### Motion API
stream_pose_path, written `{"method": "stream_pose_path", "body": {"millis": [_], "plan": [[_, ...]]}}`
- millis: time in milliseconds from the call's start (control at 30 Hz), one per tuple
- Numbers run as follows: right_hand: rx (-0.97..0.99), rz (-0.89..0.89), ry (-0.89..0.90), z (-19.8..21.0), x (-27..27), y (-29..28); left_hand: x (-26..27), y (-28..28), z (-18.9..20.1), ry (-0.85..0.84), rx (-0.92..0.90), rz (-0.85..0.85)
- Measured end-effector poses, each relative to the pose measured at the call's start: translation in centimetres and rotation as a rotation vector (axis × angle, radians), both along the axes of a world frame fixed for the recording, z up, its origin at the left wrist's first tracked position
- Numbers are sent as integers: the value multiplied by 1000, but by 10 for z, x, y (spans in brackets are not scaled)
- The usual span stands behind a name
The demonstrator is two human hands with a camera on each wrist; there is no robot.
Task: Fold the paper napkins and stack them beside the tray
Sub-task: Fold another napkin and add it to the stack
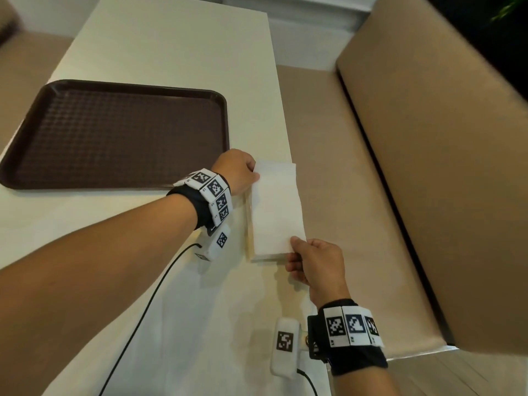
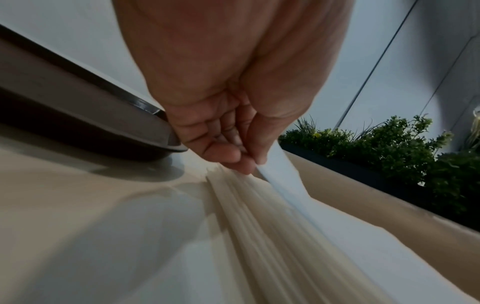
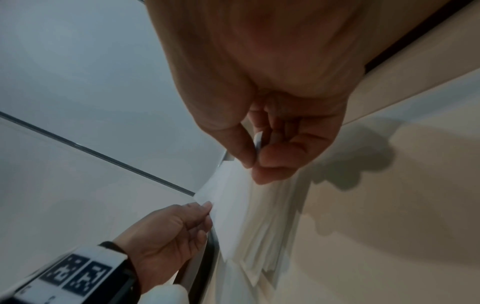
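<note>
Now both hands pinching top napkin (image 1: 275,207): left hand (image 1: 238,170) at far corner, right hand (image 1: 313,262) at near corner, over stack (image 1: 249,224) at 3 o'clock of tray (image 1: 114,135). Stacking step; next, lowering it square onto pile.

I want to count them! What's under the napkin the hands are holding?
Under the top napkin sits a pile of napkins on the table. Only its edges show. How many are there is hidden.

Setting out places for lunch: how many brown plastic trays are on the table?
1. The dark brown plastic tray lies on the white table, left of the stack of white paper napkins that both hands pinch. No second tray shows.
</note>
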State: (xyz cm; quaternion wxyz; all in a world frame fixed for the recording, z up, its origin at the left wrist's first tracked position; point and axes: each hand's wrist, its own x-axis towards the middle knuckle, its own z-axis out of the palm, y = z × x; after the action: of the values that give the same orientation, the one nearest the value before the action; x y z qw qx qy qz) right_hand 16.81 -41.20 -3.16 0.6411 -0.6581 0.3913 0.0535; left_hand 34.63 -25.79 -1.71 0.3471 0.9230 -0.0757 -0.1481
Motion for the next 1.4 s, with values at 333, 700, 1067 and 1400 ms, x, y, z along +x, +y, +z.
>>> {"method": "stream_pose_path", "body": {"millis": [333, 700, 1067, 1400], "plan": [[-54, 5, 29, -3, 1, 4, 0, -3, -3, 27, 40, 53], [9, -69, 83, 4, -8, 4, -4, -13, 0, 31, 302, -210], [-852, 403, -127, 12, -23, 6, -35, -2, 15, -194, 517, -466], [-943, 779, -120, 15, -44, 45, -74, 32, 33, -75, 581, -510]]}}
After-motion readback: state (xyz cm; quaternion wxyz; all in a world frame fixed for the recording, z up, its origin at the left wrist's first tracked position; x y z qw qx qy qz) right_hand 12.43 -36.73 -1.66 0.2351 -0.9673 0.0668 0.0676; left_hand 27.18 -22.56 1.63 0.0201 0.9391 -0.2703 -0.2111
